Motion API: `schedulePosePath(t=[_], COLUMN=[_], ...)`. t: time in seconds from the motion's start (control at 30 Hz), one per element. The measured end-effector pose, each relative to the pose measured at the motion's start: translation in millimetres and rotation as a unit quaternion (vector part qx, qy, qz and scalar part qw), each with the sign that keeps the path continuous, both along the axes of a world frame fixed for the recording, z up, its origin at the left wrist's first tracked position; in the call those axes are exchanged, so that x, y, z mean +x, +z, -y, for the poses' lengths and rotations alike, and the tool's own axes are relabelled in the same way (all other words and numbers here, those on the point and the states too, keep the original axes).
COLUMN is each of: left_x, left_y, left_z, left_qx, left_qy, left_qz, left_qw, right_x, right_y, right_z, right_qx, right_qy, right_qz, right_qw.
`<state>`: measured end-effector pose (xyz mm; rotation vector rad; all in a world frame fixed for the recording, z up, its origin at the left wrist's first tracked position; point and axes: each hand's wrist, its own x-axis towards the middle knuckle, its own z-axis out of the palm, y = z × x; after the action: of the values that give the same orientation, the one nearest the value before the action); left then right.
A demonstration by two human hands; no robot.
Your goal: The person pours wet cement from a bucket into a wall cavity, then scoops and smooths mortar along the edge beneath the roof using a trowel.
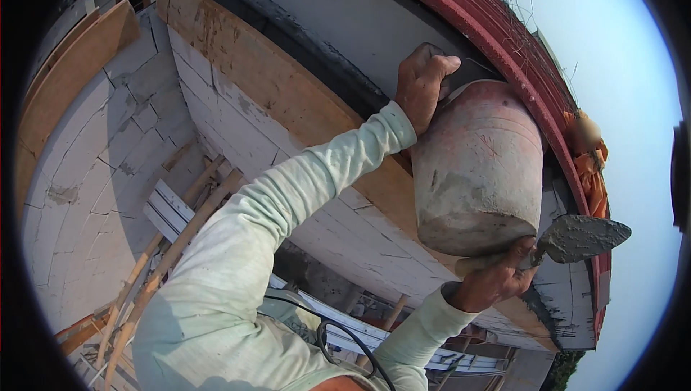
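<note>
Just right of centre, we're steadying a stiff, probably heavy bucket (479,168), our left hand (423,87) clenching its rim side, our right hand (493,284) gripping a trowel (584,238) while bracing the base, both seemingly sound holds.

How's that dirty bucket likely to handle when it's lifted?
The bucket looks stiff, its round wall keeping its shape. It may be heavy, with the left hand at the rim and the right hand at the base, though its contents are hidden. Its curved side could roll if laid down.
</note>
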<state>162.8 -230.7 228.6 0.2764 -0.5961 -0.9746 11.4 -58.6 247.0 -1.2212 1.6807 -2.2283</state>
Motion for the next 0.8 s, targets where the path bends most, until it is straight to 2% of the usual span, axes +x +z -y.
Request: schedulePosePath(t=[0.07, 0.1, 0.17, 0.27, 0.4, 0.47, 0.5, 0.57, 0.73, 0.8], left_x=[-4.4, 0.1, -7.3, -10.2, -19.4, -18.5, -20.0, -32.8, -34.2, -38.6], left_y=[-10.0, -4.3, -9.1, -9.2, -11.2, -8.3, -9.9, -10.5, -2.5, -1.4], left_z=[-1.9, 1.8, -1.8, -3.4, -6.5, -10.9, -7.3, -3.1, -17.8, -21.0], left_qx=[0.016, 0.006, 0.013, -0.009, 0.020, 0.016, 0.019, 0.001, 0.000, 0.001], left_qy=[0.008, 0.001, -0.016, -0.031, -0.035, -0.073, -0.073, -0.052, -0.054, -0.069], left_qz=[0.006, 0.007, 0.005, -0.025, -0.005, -0.040, -0.039, -0.019, -0.006, -0.010], left_qw=[1.000, 1.000, 1.000, 0.999, 0.999, 0.996, 0.996, 0.998, 0.999, 0.998], right_x=[-17.2, -12.8, -8.5, -2.1, -33.1, -34.4, -37.8, -51.4, -64.1, -66.9], right_y=[-5.7, 0.3, 8.8, 7.1, 4.7, 8.1, 3.0, -5.7, -7.8, -16.9], right_z=[4.9, 4.4, -9.2, -7.1, -4.9, -5.3, -0.1, 3.9, -6.9, -9.0], right_qx=[0.085, 0.075, 0.037, -0.016, 0.040, 0.008, 0.011, 0.005, 0.026, 0.038], right_qy=[-0.116, -0.115, 0.009, -0.004, -0.027, 0.026, 0.027, -0.053, -0.017, -0.076], right_qz=[-0.051, -0.048, -0.050, -0.027, -0.092, -0.019, -0.018, -0.104, -0.075, -0.060], right_qw=[0.988, 0.989, 0.998, 1.000, 0.995, 0.999, 0.999, 0.993, 0.997, 0.995])
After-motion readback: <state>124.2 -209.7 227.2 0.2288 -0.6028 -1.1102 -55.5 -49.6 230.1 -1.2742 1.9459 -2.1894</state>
